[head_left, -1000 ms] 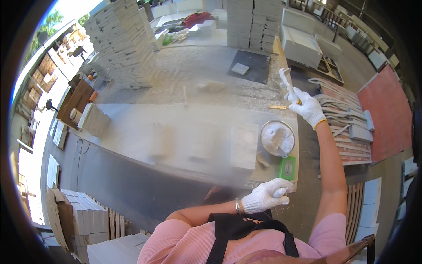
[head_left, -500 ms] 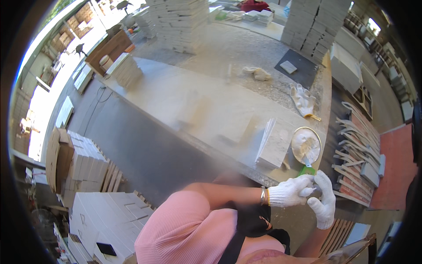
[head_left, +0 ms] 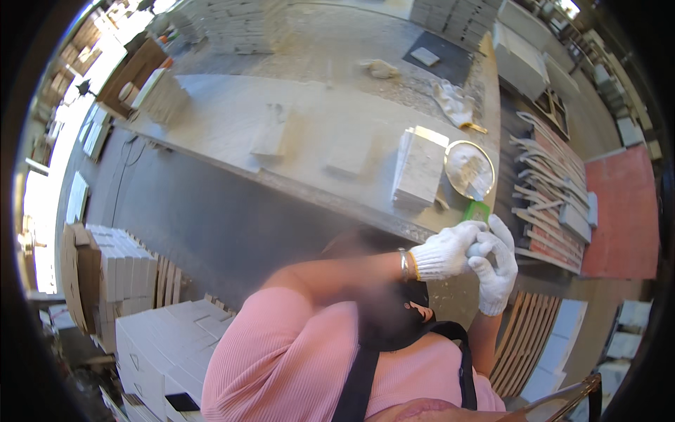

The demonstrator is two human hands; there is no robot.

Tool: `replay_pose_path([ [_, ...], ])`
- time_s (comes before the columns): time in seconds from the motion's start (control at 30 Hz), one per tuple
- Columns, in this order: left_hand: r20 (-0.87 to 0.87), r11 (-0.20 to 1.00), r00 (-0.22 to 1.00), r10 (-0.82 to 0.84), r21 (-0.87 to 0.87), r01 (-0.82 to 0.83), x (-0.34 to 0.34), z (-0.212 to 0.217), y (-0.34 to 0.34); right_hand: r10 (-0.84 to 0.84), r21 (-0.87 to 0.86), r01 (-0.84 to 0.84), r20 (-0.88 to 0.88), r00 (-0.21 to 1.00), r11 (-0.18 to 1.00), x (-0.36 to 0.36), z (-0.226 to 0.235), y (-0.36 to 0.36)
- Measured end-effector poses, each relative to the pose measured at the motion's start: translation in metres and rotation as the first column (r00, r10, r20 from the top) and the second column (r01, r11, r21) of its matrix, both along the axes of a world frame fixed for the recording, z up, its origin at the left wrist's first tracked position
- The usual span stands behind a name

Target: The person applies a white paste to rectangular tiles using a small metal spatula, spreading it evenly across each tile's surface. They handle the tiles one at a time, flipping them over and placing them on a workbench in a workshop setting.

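Both of my hands wear white knitted gloves and meet in front of my chest, just off the table's near right corner. My left hand [head_left: 443, 252], with a bangle at its wrist, has its fingers bunched together against the right hand's fingers; what they pinch is hidden. My right hand [head_left: 498, 274] is raised, thumb and fingers apart and curved around the left fingertips. Closest to them is a scraper with a green handle [head_left: 477, 212], its blade in a round tub of white paste [head_left: 470, 169]. A stack of pale tiles [head_left: 425, 165] stands left of the tub.
The long dusty table [head_left: 225, 105] carries a spare glove [head_left: 453, 102], a crumpled cloth [head_left: 380, 68] and a dark mat [head_left: 450, 60] with a small tile. Strips [head_left: 545, 169] lie on a rack at right. Boxes [head_left: 169, 337] and a pallet [head_left: 524, 337] flank me.
The view has shifted, so the table and its things appear higher and further left. My hands stay together near the tub, the left fingers still against the right hand.
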State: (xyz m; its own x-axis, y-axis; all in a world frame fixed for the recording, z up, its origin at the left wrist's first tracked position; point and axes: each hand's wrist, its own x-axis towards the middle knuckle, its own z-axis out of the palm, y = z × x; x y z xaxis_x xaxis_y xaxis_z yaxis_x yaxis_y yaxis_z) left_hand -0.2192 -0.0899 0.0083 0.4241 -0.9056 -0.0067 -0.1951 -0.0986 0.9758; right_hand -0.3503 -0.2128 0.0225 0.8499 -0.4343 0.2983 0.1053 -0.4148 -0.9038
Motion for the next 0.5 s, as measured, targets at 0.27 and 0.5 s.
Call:
replay_pose_path([
  [0.27, -0.08, 0.99, 0.987, -0.136, 0.035, 0.139, -0.002, 0.004, 0.017, -0.114, 0.261, 0.121, -0.039, 0.993, 0.958, -0.022, -0.007, 0.02],
  [0.5, -0.08, 0.993, 0.991, -0.107, 0.031, 0.11, 0.01, 0.001, 0.014, 0.006, 0.197, 0.017, -0.113, 0.994, 0.98, -0.004, -0.005, 0.006],
])
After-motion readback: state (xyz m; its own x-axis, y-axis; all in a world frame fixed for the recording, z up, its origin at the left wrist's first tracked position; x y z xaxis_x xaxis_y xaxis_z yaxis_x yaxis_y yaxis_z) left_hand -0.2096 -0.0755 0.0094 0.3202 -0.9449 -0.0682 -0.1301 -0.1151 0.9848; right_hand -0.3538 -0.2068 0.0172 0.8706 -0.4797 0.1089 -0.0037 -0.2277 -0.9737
